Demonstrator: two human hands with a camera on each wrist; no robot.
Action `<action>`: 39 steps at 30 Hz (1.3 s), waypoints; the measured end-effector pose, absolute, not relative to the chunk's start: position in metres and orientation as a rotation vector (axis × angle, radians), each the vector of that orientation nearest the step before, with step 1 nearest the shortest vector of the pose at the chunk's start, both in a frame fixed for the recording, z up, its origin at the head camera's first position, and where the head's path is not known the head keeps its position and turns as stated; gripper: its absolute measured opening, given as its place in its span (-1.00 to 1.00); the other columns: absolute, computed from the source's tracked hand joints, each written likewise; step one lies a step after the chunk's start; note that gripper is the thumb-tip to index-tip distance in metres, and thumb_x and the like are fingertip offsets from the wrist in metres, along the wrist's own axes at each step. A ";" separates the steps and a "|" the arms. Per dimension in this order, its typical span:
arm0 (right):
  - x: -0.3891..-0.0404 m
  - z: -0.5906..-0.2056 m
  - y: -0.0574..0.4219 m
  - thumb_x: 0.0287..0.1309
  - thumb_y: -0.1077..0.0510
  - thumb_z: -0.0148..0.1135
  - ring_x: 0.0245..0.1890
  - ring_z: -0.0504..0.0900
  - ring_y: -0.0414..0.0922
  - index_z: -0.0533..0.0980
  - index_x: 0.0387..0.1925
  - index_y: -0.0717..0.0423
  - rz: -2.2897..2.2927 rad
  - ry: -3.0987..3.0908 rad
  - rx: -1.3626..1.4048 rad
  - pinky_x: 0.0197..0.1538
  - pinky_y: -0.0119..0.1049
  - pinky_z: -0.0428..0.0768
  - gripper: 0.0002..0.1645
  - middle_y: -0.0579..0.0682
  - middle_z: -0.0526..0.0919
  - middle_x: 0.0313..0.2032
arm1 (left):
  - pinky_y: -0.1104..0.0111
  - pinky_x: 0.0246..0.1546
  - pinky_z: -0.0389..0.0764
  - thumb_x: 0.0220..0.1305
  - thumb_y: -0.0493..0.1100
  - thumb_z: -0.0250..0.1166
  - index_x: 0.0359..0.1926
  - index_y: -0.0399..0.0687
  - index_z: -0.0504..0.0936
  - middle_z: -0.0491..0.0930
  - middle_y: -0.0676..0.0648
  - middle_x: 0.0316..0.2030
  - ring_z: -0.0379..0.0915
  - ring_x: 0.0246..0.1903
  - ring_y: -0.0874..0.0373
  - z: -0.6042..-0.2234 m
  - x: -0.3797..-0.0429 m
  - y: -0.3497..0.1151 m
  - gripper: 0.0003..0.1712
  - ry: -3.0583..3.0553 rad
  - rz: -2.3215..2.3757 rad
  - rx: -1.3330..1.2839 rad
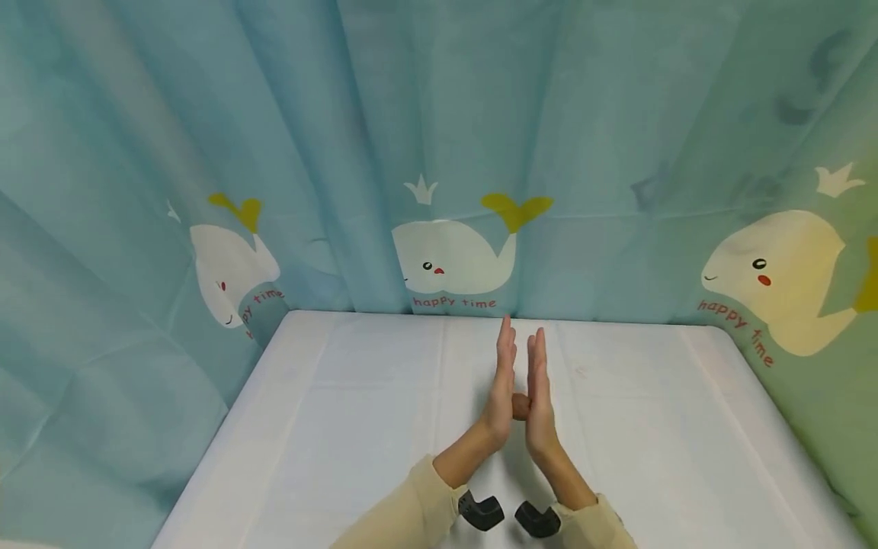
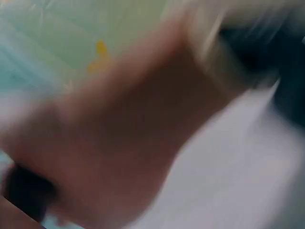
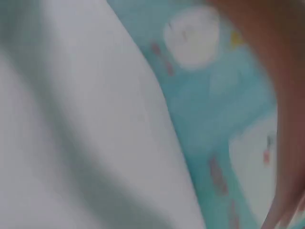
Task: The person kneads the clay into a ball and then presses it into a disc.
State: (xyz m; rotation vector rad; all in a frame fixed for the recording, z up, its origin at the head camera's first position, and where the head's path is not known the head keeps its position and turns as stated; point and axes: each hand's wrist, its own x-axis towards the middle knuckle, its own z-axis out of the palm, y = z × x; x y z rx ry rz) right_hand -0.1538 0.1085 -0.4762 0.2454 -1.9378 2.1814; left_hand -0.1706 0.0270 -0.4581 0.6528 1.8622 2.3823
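A small brown rounded lump [image 1: 520, 406] sits between the two palms, above the white table. My left hand [image 1: 502, 393] stands upright with its fingers straight, its palm against the lump's left side. Facing it, my right hand [image 1: 540, 400] has straight fingers too and touches the lump from the right. The fingertips of the two hands are apart. In the blurred left wrist view, a dark lump [image 2: 28, 193] shows beside the left hand [image 2: 105, 157]. The right wrist view catches part of the right hand [image 3: 290, 95] at its edge; the lump cannot be made out there.
A white-covered table [image 1: 370, 412] lies beneath the hands. Behind it and at both sides hangs a blue-green curtain [image 1: 604, 152] printed with whales. Black curved pieces [image 1: 538, 520] sit at both wrists, near the beige sleeves [image 1: 405, 511].
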 end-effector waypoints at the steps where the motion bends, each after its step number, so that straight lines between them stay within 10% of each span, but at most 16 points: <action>1: -0.148 -0.474 0.104 0.62 -0.18 -0.69 0.49 0.07 -0.26 -0.35 0.65 -0.36 2.178 -1.940 0.271 0.10 -0.55 0.36 -0.33 -0.15 -0.29 0.64 | -0.08 0.53 -0.25 0.65 0.19 -0.54 0.67 0.10 -0.32 -0.33 -0.04 0.65 -0.36 0.61 0.00 -0.459 -0.173 0.027 -0.28 1.881 2.393 0.625; 3: -0.141 -0.467 0.099 0.62 -0.16 -0.69 0.49 0.08 -0.24 -0.36 0.65 -0.36 2.154 -1.923 0.328 0.13 -0.54 0.34 -0.34 -0.14 -0.27 0.64 | 0.02 0.49 0.04 0.65 0.17 -0.54 0.67 0.12 -0.29 -0.30 -0.06 0.64 -0.05 0.54 0.01 -0.463 -0.175 0.027 -0.30 1.909 2.383 0.570; 9: -0.152 -0.445 0.109 0.61 -0.22 -0.64 0.60 -0.39 -0.23 -0.38 0.62 -0.47 2.083 -1.936 0.333 0.52 0.06 -0.41 -0.34 -0.26 -0.26 0.63 | 0.01 0.48 0.06 0.66 0.10 -0.52 0.67 0.15 -0.30 -0.27 0.00 0.64 -0.04 0.54 -0.01 -0.475 -0.166 0.032 -0.33 1.901 2.341 0.654; 10: -0.156 -0.445 0.111 0.61 -0.22 -0.65 0.60 -0.41 -0.22 -0.40 0.61 -0.49 2.076 -1.967 0.310 0.52 0.12 -0.43 -0.35 -0.27 -0.29 0.63 | -0.03 0.54 -0.20 0.67 0.09 -0.52 0.67 0.12 -0.31 -0.27 0.00 0.64 -0.33 0.60 0.02 -0.472 -0.164 0.031 -0.33 1.897 2.350 0.700; 18: -0.155 -0.473 0.114 0.61 -0.25 -0.68 0.59 -0.39 -0.21 -0.42 0.60 -0.57 2.164 -2.017 0.139 0.50 -0.15 -0.05 -0.36 -0.24 -0.35 0.63 | -0.08 0.53 -0.21 0.64 0.20 -0.55 0.66 0.13 -0.38 -0.27 -0.05 0.64 -0.33 0.61 -0.05 -0.456 -0.162 0.027 -0.28 1.856 2.339 0.747; 25: -0.127 -0.463 0.098 0.61 -0.20 -0.73 0.57 -0.20 -0.07 -0.38 0.61 -0.52 2.207 -1.988 0.309 -0.01 -0.48 0.36 -0.36 -0.16 -0.33 0.64 | -0.12 0.52 -0.22 0.66 0.09 -0.53 0.67 0.11 -0.32 -0.30 -0.04 0.64 -0.32 0.61 -0.01 -0.467 -0.182 0.024 -0.32 2.006 2.345 0.652; 27: -0.130 -0.455 0.102 0.61 -0.22 -0.70 0.59 -0.22 -0.10 -0.35 0.61 -0.53 2.216 -1.947 0.327 0.14 -0.49 0.30 -0.36 -0.19 -0.30 0.64 | -0.04 0.52 -0.15 0.65 0.14 -0.51 0.67 0.16 -0.31 -0.27 0.00 0.65 -0.28 0.59 0.14 -0.471 -0.182 0.025 -0.31 2.036 2.293 0.680; 28: -0.133 -0.452 0.104 0.60 -0.25 -0.68 0.60 -0.25 -0.14 -0.33 0.61 -0.55 2.227 -1.930 0.322 0.25 -0.46 0.23 -0.36 -0.23 -0.27 0.63 | 0.06 0.45 0.12 0.65 0.16 -0.50 0.67 0.18 -0.31 -0.18 -0.01 0.64 0.05 0.50 0.18 -0.473 -0.180 0.026 -0.31 2.044 2.270 0.695; 33: -0.156 -0.453 0.117 0.59 -0.30 -0.62 0.60 -0.36 -0.26 -0.34 0.60 -0.58 2.214 -1.943 0.229 0.54 -0.02 -0.38 -0.35 -0.31 -0.26 0.62 | 0.25 0.45 0.15 0.65 0.20 -0.51 0.67 0.19 -0.29 -0.14 0.05 0.63 0.04 0.48 0.29 -0.471 -0.166 0.032 -0.30 2.015 2.246 0.740; 35: -0.164 -0.462 0.120 0.60 -0.28 -0.63 0.60 -0.39 -0.26 -0.36 0.61 -0.55 2.234 -1.946 0.179 0.54 0.05 -0.40 -0.35 -0.31 -0.31 0.62 | 0.12 0.55 -0.18 0.65 0.16 -0.53 0.67 0.15 -0.31 -0.25 0.07 0.64 -0.33 0.58 0.23 -0.463 -0.161 0.031 -0.30 1.998 2.250 0.786; 39: -0.164 -0.477 0.118 0.60 -0.29 -0.65 0.61 -0.38 -0.20 -0.37 0.62 -0.48 2.276 -1.941 0.151 0.57 -0.07 -0.15 -0.33 -0.26 -0.37 0.63 | -0.03 0.54 -0.25 0.63 0.17 -0.56 0.67 0.15 -0.33 -0.28 0.07 0.64 -0.36 0.60 0.14 -0.449 -0.162 0.030 -0.29 1.950 2.284 0.786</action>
